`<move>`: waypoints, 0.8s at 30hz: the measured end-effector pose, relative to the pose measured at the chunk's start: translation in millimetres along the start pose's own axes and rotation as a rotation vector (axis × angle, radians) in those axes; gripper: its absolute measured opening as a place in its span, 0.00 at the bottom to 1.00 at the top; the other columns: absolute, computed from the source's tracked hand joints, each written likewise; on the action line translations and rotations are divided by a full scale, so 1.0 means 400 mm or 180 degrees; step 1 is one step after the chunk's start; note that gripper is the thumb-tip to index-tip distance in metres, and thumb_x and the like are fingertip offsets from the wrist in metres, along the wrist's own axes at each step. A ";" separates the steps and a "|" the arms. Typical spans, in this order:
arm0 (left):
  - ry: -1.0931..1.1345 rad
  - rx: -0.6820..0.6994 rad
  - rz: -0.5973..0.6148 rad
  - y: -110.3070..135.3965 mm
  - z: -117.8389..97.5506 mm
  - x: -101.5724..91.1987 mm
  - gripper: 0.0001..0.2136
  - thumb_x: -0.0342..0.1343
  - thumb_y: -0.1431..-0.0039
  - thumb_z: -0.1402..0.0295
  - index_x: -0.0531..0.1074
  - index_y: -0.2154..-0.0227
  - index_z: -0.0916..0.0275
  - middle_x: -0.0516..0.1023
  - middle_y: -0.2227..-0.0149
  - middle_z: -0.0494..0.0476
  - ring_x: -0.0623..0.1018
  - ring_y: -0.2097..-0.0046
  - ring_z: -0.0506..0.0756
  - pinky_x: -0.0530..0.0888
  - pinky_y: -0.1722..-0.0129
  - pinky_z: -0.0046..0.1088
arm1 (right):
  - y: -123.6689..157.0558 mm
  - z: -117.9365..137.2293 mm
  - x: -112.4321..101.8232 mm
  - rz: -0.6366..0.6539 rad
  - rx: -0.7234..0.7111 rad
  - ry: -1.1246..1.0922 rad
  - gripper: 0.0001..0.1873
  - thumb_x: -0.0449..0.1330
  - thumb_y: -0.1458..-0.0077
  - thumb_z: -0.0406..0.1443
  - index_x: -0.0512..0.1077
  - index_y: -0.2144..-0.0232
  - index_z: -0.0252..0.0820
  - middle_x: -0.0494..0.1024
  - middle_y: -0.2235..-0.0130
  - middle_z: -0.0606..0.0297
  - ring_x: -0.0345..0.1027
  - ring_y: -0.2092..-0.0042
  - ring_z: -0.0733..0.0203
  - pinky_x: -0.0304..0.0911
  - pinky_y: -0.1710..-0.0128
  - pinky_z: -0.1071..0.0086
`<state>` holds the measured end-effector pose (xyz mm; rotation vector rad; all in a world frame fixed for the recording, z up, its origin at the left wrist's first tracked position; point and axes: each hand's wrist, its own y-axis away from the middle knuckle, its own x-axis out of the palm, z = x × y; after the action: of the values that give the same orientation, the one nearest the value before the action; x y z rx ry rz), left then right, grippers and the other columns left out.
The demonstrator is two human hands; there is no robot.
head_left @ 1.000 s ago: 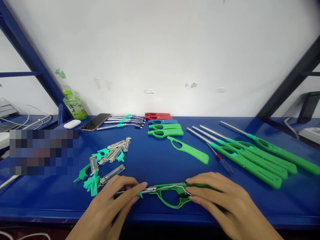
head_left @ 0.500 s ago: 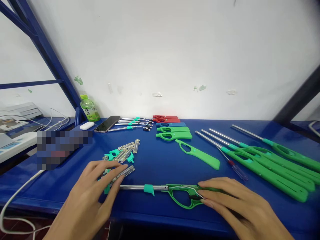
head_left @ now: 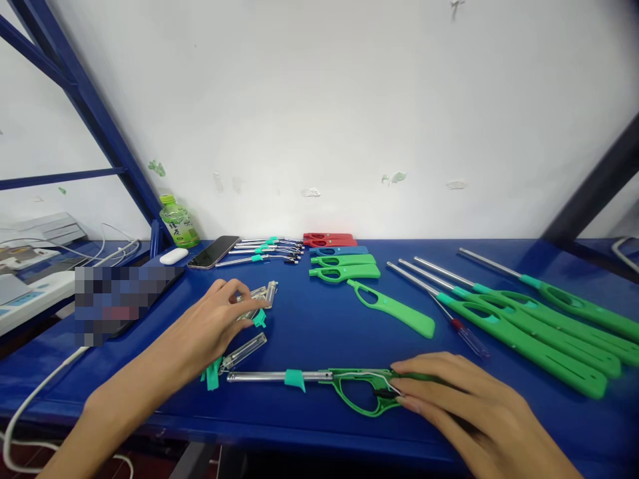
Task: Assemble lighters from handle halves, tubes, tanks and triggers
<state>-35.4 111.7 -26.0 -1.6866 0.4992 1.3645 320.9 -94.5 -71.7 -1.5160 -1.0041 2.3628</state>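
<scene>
Half curled, fingers near together, my left hand was at the pile of clear fuel cartridges; whether it gripped one, I couldn't tell. Bent around its end, my right hand held the open green lighter handle at the blue table's near edge. Inside lay a white wire and a black part. A green-capped bottle stood far left, contents unclear.

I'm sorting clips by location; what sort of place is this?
Likely a small assembly workshop, judging by the opened green lighter, separate green casings and screwdriver on the blue workbench.
</scene>
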 end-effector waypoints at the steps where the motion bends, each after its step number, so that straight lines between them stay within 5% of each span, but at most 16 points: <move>1: -0.0001 0.0034 0.0030 -0.006 0.005 0.005 0.19 0.45 0.20 0.57 0.82 0.45 0.48 0.77 0.53 0.60 0.74 0.56 0.59 0.74 0.61 0.32 | 0.003 -0.001 0.001 0.0029 0.0032 -0.0019 0.11 0.61 0.27 0.40 0.85 0.53 0.57 0.88 0.51 0.69 0.85 0.54 0.59 0.82 0.53 0.71; 8: 0.0052 0.0154 0.0070 -0.033 0.007 -0.004 0.23 0.46 0.22 0.46 0.83 0.52 0.54 0.81 0.51 0.61 0.79 0.52 0.62 0.78 0.54 0.38 | 0.013 -0.002 0.007 0.0088 0.0134 -0.0183 0.13 0.62 0.27 0.36 0.83 0.48 0.59 0.86 0.49 0.73 0.83 0.51 0.60 0.80 0.50 0.69; 13: 0.0135 0.0058 -0.0296 -0.033 -0.081 -0.057 0.19 0.49 0.22 0.48 0.75 0.41 0.52 0.84 0.48 0.56 0.84 0.50 0.61 0.80 0.50 0.38 | 0.017 0.004 0.013 0.0136 0.0212 -0.0287 0.12 0.62 0.27 0.35 0.81 0.48 0.58 0.86 0.48 0.71 0.81 0.50 0.59 0.79 0.50 0.68; 16: 0.0299 0.0367 -0.0418 -0.021 -0.162 -0.062 0.13 0.52 0.21 0.56 0.74 0.40 0.46 0.83 0.47 0.50 0.84 0.48 0.56 0.80 0.49 0.30 | 0.021 0.007 0.017 0.0138 0.0242 -0.0312 0.13 0.62 0.27 0.34 0.80 0.47 0.57 0.85 0.47 0.70 0.80 0.49 0.59 0.77 0.48 0.67; 19: 0.0616 0.0626 -0.0142 -0.009 -0.227 -0.031 0.21 0.47 0.22 0.75 0.69 0.34 0.48 0.80 0.47 0.52 0.83 0.50 0.50 0.78 0.52 0.21 | 0.019 0.010 0.016 0.0165 0.0298 -0.0335 0.12 0.61 0.26 0.35 0.80 0.47 0.56 0.85 0.48 0.69 0.80 0.50 0.59 0.77 0.49 0.67; 24: 0.0643 0.0890 -0.0130 -0.008 -0.296 0.039 0.31 0.43 0.33 0.87 0.68 0.33 0.56 0.80 0.48 0.58 0.81 0.52 0.54 0.80 0.52 0.27 | 0.009 0.014 0.010 0.0209 0.0330 -0.0402 0.11 0.60 0.25 0.37 0.80 0.47 0.57 0.85 0.49 0.69 0.80 0.50 0.59 0.77 0.49 0.66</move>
<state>39.3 19.3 -38.5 -1.5994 0.7313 1.0458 314.9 -98.1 -75.3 -1.3992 -0.8543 2.5410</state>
